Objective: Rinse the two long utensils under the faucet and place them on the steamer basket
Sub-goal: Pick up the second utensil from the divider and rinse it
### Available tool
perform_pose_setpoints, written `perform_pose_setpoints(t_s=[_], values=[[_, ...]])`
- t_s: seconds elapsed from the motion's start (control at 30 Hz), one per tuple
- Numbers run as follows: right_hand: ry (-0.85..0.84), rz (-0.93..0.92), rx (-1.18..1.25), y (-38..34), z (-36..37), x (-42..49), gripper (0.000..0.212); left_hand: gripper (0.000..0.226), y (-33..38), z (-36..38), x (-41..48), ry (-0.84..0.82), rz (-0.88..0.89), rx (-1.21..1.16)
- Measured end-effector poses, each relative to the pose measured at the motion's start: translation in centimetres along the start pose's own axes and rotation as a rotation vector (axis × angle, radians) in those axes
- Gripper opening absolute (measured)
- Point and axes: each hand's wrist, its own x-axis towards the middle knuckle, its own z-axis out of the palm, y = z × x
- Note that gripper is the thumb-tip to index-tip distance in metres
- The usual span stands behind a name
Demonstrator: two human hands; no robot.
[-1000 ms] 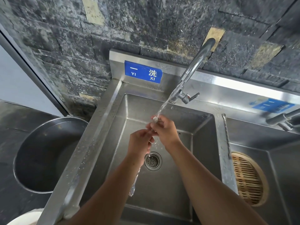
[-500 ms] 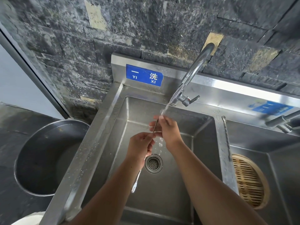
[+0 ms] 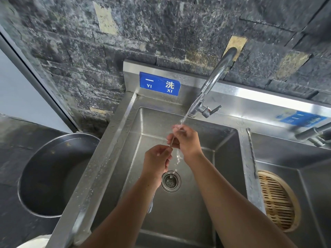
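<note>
Both hands hold one long thin metal utensil [image 3: 172, 140] over the left sink basin [image 3: 223, 158], in the stream from the faucet [image 3: 215, 77]. My right hand [image 3: 186, 140] grips its upper part, where the water lands. My left hand [image 3: 157, 161] pinches it lower down, and its forked end [image 3: 150, 207] shows below my left forearm. A second long metal utensil [image 3: 251, 151] lies on the divider between the basins. The round bamboo steamer basket [image 3: 279, 201] sits in the right basin.
A drain [image 3: 171, 181] lies under the hands. A large steel pot [image 3: 52, 176] stands on the dark counter to the left. A second faucet [image 3: 315, 133] juts in at the right edge. The stone wall rises behind the sink.
My right hand has slid a little up the utensil towards the stream, and my left hand has shifted slightly lower. The water keeps running.
</note>
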Motion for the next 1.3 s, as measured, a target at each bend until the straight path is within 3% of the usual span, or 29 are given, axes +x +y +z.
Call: perform_pose_setpoints(t_s=[0.13,0.33,0.43,0.6,0.73,0.83,1.07,1.2,1.3], values=[[0.042,0.042,0.025,-0.2,0.0,0.6,0.026,0.011,0.0,0.3,0.1,0.011,0.01,-0.014],[-0.096,0.017,-0.001,0.2,-0.5,0.2,0.012,0.009,0.3,0.5,0.6,0.005,-0.029,-0.051],[-0.056,0.019,-0.012,-0.1,-0.6,0.5,0.007,0.006,0.4,0.5,1.0,0.0,-0.022,-0.025],[0.084,0.084,0.043,-0.8,-0.5,1.6,0.018,0.01,1.5,1.3,1.9,-0.009,-0.001,0.007],[0.071,0.054,-0.008,-0.8,-0.4,1.9,0.025,0.02,2.9,2.4,2.5,-0.033,0.078,0.046],[0.072,0.013,-0.059,-0.8,-0.7,2.2,0.024,0.012,4.2,3.1,2.7,-0.077,0.137,0.045],[0.103,-0.036,-0.076,-2.0,-1.3,2.5,0.034,0.03,5.6,4.2,3.3,-0.119,0.172,0.079],[0.111,-0.044,-0.071,-3.1,-1.5,2.9,0.023,0.04,5.8,4.9,3.1,-0.168,0.156,0.077],[0.1,-0.094,-0.099,-4.1,-1.4,3.3,0.024,0.036,6.0,4.9,3.2,-0.189,0.215,0.082]])
